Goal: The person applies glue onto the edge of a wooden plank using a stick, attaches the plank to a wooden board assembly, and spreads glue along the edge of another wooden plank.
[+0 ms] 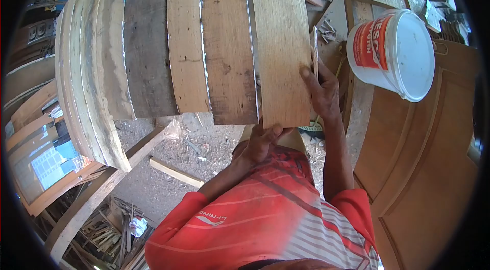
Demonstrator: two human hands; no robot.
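A light brown plank (282, 45) lies at the right end of a row of boards (224, 40) with white lines along their joints. My left hand (264, 142) is closed on the plank's near end, thumb on top and fingers partly hidden below. My right hand (322, 88) is at the plank's right edge, its thumb by the board's face. Between its thumb and fingers is a thin, pale, flat piece (315, 55), seen edge-on; I cannot make out what it is.
A white bucket (416, 58) with a red label stands to the right, by a brown panelled door (423, 168). A wooden beam (97, 193) crosses the lower left, near a loose stick (176, 172) on the littered ground. Wood scraps (104, 229) are piled at lower left.
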